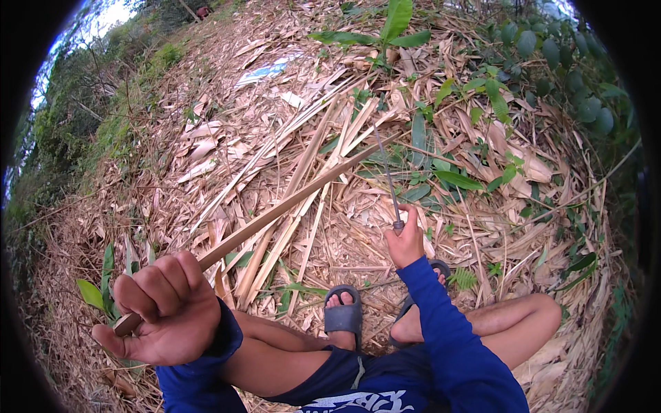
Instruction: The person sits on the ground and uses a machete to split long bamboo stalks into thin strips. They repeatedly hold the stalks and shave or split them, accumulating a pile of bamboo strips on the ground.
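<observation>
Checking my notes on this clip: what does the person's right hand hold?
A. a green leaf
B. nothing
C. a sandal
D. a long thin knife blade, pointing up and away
D: the right hand grips the handle of a knife whose narrow blade crosses the bamboo strip held in the left hand.

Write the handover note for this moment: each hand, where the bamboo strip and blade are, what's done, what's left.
Left hand: closed around the near end of a long bamboo strip, which runs up and away to the right.
Right hand: gripping the handle of a thin knife, blade pointing up, meeting the strip near its far end.
Done: split bamboo pieces lie on the dry leaf litter ahead.
Left: the strip in hand looks unfinished; how far along, cannot tell.
</observation>
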A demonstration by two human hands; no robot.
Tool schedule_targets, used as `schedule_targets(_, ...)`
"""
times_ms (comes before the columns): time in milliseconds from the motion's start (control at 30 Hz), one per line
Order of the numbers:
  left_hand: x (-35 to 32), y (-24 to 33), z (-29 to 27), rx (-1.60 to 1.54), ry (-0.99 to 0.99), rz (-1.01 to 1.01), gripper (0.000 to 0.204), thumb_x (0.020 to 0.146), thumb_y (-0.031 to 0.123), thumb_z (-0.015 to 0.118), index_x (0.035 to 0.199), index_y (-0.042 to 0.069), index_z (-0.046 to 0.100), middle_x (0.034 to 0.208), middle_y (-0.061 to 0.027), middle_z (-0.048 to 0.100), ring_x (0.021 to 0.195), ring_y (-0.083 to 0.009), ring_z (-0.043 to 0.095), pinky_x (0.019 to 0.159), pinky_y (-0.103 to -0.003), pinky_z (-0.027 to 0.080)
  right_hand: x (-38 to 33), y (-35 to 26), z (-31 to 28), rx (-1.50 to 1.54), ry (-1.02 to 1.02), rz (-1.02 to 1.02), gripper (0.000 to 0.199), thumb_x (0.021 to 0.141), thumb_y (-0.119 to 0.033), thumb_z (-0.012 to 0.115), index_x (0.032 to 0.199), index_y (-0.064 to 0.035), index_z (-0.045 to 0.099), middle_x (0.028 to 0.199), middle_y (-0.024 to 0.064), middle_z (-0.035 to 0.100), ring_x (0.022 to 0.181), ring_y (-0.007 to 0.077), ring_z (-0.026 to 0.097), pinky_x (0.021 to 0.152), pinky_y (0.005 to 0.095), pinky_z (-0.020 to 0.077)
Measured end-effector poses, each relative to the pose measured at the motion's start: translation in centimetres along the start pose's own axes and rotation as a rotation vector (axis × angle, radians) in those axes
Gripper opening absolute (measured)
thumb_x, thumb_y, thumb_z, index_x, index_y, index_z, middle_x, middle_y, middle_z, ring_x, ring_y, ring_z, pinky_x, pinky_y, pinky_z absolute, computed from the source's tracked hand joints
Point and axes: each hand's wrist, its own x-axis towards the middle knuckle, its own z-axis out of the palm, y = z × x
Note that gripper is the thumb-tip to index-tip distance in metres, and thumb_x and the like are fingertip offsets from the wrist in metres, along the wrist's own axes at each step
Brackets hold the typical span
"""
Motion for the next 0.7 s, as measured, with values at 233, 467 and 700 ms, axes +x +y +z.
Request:
schedule_targets(233, -1.1, -0.1, -0.1, 0.107, -0.159, 0.13, 0.055, 0.098, 0.047, 0.041, 0.056, 0.013, 0.029, 0.042, 0.0027, 0.028, 0.034, -0.0085, 0.02, 0.035, -0.024, 0.019, -4.8, -14.8, -5.5, 0.112, -0.455, -0.228, 0.06, 0.074, -0.004, 0.06, 0.13, -0.0037, 0.036, 0.057, 0.0147, 0.054, 0.053, 0.0333, 0.061, 0.052, 0.0413, 0.0456)
schedule_targets(467, -1.3, -0.5, 0.9, 0.024, -0.236, 0.083, 0.052, 0.094, 0.036, 0.049, 0.052, 0.018, 0.024, 0.038, 0.0057, 0.029, 0.031, -0.0051, 0.019, 0.032, -0.019, 0.022, -5.6, -14.2, -5.5, 0.068, -0.544, -0.411, 0.058, 0.073, -0.002, 0.063, 0.125, -0.0001, 0.038, 0.062, 0.0155, 0.062, 0.052, 0.0291, 0.063, 0.049, 0.0331, 0.0444)
schedule_targets(700, -1.1, 0.5, -0.3, 0.075, -0.266, 0.09, 0.055, 0.098, 0.037, 0.044, 0.051, 0.014, 0.027, 0.037, 0.0038, 0.029, 0.028, -0.0074, 0.021, 0.03, -0.022, 0.023, -2.7, -12.2, -5.5, -0.017, -0.533, -0.201, 0.051, 0.074, -0.009, 0.063, 0.119, -0.0066, 0.04, 0.053, 0.0149, 0.053, 0.052, 0.038, 0.06, 0.051, 0.0456, 0.0455)
